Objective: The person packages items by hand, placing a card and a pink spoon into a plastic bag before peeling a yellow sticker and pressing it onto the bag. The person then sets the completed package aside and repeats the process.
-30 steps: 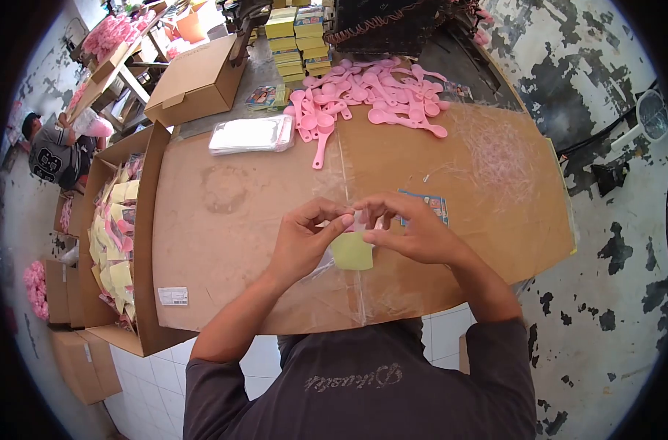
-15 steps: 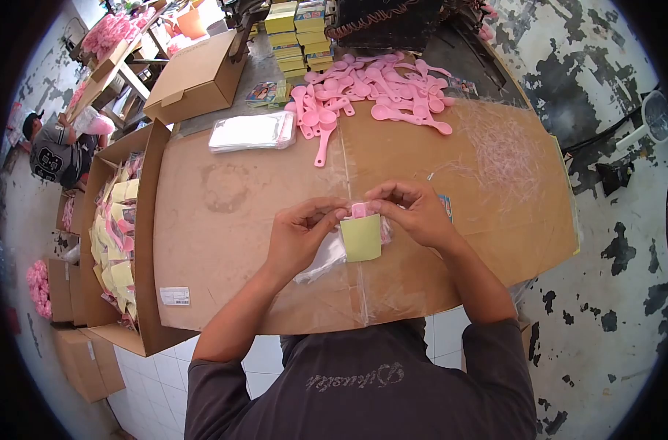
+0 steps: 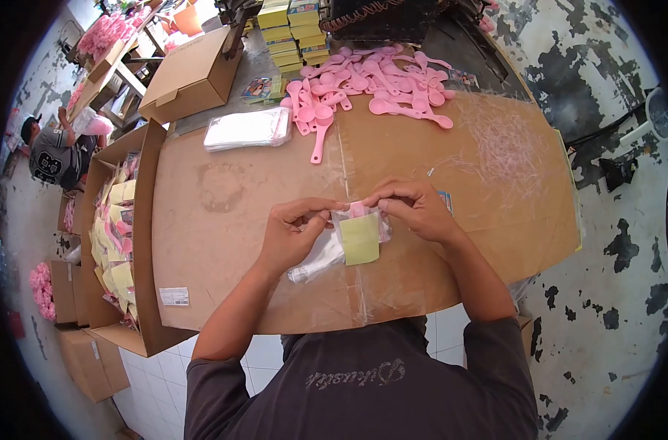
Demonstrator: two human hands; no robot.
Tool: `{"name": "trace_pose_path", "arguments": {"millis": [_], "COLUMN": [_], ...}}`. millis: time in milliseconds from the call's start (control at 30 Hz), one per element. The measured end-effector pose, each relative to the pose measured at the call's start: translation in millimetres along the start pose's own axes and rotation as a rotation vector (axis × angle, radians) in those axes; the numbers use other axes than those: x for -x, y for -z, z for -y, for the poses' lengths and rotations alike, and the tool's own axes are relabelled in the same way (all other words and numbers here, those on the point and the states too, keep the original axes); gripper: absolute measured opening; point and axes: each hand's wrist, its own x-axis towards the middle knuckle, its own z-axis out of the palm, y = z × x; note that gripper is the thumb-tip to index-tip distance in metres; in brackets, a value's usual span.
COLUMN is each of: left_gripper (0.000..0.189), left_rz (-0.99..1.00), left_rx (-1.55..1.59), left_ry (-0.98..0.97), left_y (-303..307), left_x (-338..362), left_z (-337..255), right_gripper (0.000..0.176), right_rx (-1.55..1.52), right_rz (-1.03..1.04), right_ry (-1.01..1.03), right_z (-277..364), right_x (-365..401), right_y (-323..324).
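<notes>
Your left hand (image 3: 293, 229) and right hand (image 3: 417, 213) pinch the bag (image 3: 384, 229) near its top, fingertips closed; uneven pulling could split it.

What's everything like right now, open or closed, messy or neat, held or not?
Left grip: pinching
Right grip: pinching
Clear packet: held near its top edge
Yellow card: unfolded
Pink spoons: heaped loosely
Clear bags: piled neatly
Left box: open, full of packets
Back box: closed
Card stacks: standing
Plastic strips: tangled
</notes>
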Motion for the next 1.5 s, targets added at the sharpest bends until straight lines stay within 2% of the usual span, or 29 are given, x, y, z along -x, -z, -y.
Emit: {"name": "trace_pose_path", "arguments": {"millis": [67,200,367,467,700,767,800,867,900,967,1033,1067,1100,1133,1200,1300,1333,1400,1433,1500], "left_gripper": [0.018,0.019,0.019,0.020,0.036,0.042,0.045,0.044,0.044,0.042,0.042,0.050,0.058,0.064,0.063,0.057,0.053,0.046,0.049,0.046], "left_rz": [0.008,-0.022,-0.016,-0.022,-0.011,0.087,0.137,0.085,0.057,-0.054,-0.274,-0.471,-0.584,-0.571,-0.749,-0.800,-0.577,-0.352,-0.221,-0.048], "left_rx": [0.019,0.141,0.162,0.141,-0.024,-0.063,-0.083,0.000,0.042,0.115,0.034,0.110,0.259,0.641,0.824,0.497,0.408,-0.073,-0.127,-0.541], "left_ry": [0.076,0.200,0.193,0.174,0.104,0.201,0.250,0.319,0.354,0.310,0.168,0.043,-0.120,-0.277,-0.408,-0.096,0.027,0.220,0.147,0.055], "left_y": [0,-4,-1,-2,-15,-5,3,16,25,55,96,113,138,163,168,128,124,78,67,35], "left_x": [1,0,-1,0,8,14,17,29,36,57,85,100,115,133,128,103,97,64,53,27], "left_z": [-3,6,6,0,-26,-18,-15,-27,-32,-36,-35,-30,-24,-23,-42,-36,-29,-45,-22,-31], "right_gripper": [0.020,0.017,0.033,0.045,0.049,0.047,0.045,0.042,0.040,0.038,0.037,0.037,0.036,0.035,0.034,0.034,0.034,0.032,0.030,0.026], "right_rx": [0.025,0.002,-0.127,-0.086,-0.092,-0.131,-0.034,0.160,0.288,0.544,0.741,0.839,0.833,0.824,0.860,0.938,0.924,0.886,0.865,0.841], "right_rz": [-0.004,0.026,0.046,0.121,0.154,0.134,0.134,0.135,0.057,-0.096,-0.156,-0.185,-0.206,-0.227,-0.239,-0.218,-0.211,-0.220,-0.234,-0.251], "right_ry": [0.048,-0.044,-0.074,-0.118,-0.155,-0.138,-0.100,-0.026,-0.050,-0.099,-0.036,-0.003,-0.004,-0.006,-0.010,-0.021,-0.040,-0.052,-0.043,-0.034], "right_z": [0,1,-12,0,6,12,16,25,30,38,29,25,23,21,14,5,4,2,2,0], "right_x": [0,0,0,1,5,9,10,15,20,31,46,51,53,55,60,60,58,57,56,53], "right_y": [0,-2,-3,-8,-13,-15,-12,3,12,33,52,57,58,57,55,56,57,56,56,57]}}
